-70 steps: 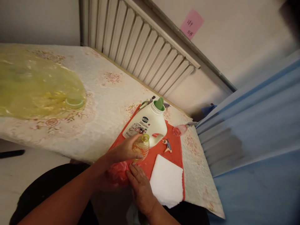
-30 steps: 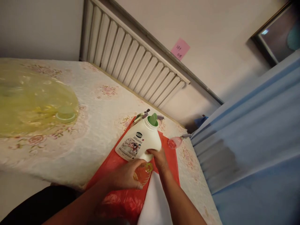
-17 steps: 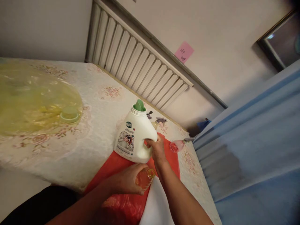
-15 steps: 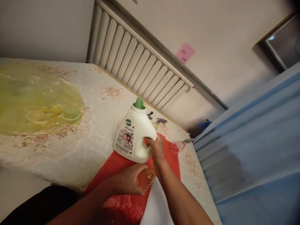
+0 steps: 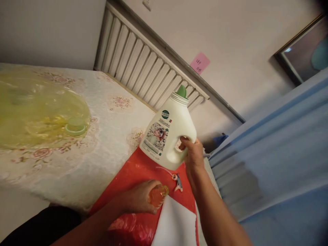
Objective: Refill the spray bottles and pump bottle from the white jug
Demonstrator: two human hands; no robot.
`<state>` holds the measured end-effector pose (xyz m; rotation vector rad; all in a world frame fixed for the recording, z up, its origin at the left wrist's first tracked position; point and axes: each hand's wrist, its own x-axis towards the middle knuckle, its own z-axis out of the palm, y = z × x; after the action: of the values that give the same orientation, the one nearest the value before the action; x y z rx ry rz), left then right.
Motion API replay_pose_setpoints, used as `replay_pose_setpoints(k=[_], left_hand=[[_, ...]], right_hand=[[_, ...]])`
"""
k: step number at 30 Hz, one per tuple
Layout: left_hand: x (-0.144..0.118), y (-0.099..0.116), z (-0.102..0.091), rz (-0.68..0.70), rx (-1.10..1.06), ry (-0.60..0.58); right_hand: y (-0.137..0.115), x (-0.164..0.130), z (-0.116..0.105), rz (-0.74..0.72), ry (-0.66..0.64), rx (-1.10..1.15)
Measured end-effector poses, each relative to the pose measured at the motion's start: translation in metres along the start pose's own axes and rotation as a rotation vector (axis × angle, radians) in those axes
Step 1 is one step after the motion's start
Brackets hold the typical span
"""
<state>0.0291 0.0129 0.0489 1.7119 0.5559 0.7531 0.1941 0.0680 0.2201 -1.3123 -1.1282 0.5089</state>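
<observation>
My right hand point(image 5: 192, 158) grips the handle of a white detergent jug point(image 5: 167, 132) with a green spout, held in the air above a red plastic sheet point(image 5: 143, 171), tilted to the right. My left hand point(image 5: 138, 198) is closed around a small clear bottle point(image 5: 158, 194) holding orange-yellow liquid, its open mouth pointing up and right, low over the red sheet. A small spray-pump head point(image 5: 177, 181) lies on the sheet between my hands.
A white folded cloth point(image 5: 175, 227) lies on the red sheet in front of me. A large soft yellow container with a green cap point(image 5: 74, 127) rests on the floral cover at left. A ribbed radiator point(image 5: 143, 65) runs along the wall. Blue fabric point(image 5: 269, 153) hangs at right.
My right hand took hold of the jug's handle, stood it up, then lifted it up and to the right off the red sheet. My left hand kept the small bottle in place.
</observation>
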Motion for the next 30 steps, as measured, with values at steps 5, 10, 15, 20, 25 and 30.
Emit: replay_pose_setpoints(k=[5,10,15,20,25,30], left_hand=[[0.007,0.003,0.002,-0.007,0.035,-0.027],[0.019,-0.005,0.005,-0.017,0.049,-0.023],[0.032,-0.022,0.008,-0.024,0.066,-0.075],[0.035,-0.016,0.008,-0.043,0.066,-0.078],[0.034,0.000,0.006,-0.016,0.040,-0.066],[0.035,0.004,0.006,-0.004,0.028,-0.077]], right_hand=[[-0.029,-0.010,-0.057,0.012,0.077,-0.088],[-0.039,-0.028,-0.115,0.080,0.116,-0.191],[-0.035,-0.051,-0.166,0.206,0.074,-0.413],[-0.027,-0.073,-0.196,0.291,0.026,-0.514],[-0.020,-0.091,-0.208,0.371,-0.037,-0.596],[-0.018,-0.101,-0.211,0.431,-0.152,-0.651]])
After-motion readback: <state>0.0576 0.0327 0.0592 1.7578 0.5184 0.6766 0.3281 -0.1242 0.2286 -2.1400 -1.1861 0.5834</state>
